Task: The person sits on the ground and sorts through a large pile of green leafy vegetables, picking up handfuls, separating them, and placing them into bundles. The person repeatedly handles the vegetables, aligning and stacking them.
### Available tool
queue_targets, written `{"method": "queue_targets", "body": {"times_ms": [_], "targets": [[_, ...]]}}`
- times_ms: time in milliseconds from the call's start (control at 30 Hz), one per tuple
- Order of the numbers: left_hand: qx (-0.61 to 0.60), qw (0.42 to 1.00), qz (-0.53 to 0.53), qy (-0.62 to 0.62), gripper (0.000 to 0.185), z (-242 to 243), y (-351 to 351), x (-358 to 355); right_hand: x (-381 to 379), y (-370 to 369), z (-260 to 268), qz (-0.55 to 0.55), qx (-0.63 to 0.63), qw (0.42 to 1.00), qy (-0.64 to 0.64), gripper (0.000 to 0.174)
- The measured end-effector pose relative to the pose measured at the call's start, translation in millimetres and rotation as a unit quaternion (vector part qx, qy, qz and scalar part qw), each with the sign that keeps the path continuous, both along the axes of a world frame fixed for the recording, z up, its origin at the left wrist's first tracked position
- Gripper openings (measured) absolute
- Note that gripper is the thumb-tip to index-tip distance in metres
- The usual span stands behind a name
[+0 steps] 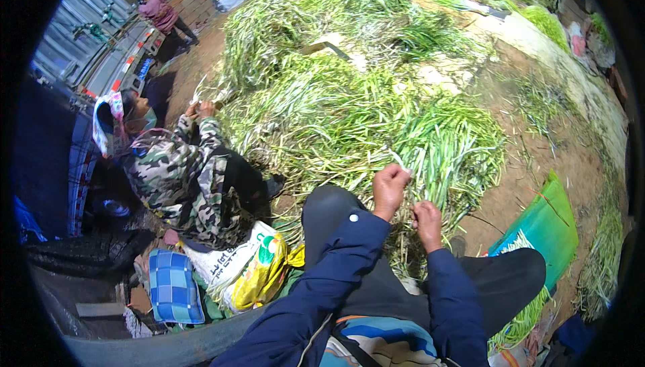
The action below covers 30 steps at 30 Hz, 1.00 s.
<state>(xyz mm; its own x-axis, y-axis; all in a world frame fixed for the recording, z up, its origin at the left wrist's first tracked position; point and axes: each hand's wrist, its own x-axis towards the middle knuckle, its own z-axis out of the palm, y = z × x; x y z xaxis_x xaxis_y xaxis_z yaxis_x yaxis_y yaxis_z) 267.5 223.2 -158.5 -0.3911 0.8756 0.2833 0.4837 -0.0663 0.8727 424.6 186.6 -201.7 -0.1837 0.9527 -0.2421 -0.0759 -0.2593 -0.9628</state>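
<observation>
My left hand is closed on a thin stalk, whose white end sticks out above the fingers. Just to its right and lower, my right hand has its fingers pinched together near the lower part of the stalk; what lies between them is too small to tell. Both hands are above my lap, at the near edge of a large heap of long green and whitish leafy stalks. A greener bunch of stalks lies right beyond my hands.
A co-worker in a camouflage jacket sits at the left, holding pale stalks. Printed sacks and a blue checked cushion lie at lower left. A green plastic sack lies right. Another person stands by a truck at upper left.
</observation>
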Motion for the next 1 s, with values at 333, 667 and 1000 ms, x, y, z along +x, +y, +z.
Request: {"method": "queue_targets", "body": {"times_ms": [333, 667, 1000], "targets": [[0.060, 0.920, 0.011, -0.387, 0.017, 54.0, 3.8, -16.5, 14.2, -8.8, -31.4, -0.010, 0.158, 0.975, -0.155, 0.014], [0.082, 0.918, 0.036, -0.387, 0.015, 77.7, 1.9, -39.7, 55.8, -6.1, -85.0, -0.003, 0.096, 0.923, -0.372, 0.018], [-0.028, 0.909, -0.016, -0.415, 0.013, 55.5, -8.1, -9.8, 63.0, 38.0, -100.9, -0.162, 0.013, 0.959, -0.234, 0.020]]}}
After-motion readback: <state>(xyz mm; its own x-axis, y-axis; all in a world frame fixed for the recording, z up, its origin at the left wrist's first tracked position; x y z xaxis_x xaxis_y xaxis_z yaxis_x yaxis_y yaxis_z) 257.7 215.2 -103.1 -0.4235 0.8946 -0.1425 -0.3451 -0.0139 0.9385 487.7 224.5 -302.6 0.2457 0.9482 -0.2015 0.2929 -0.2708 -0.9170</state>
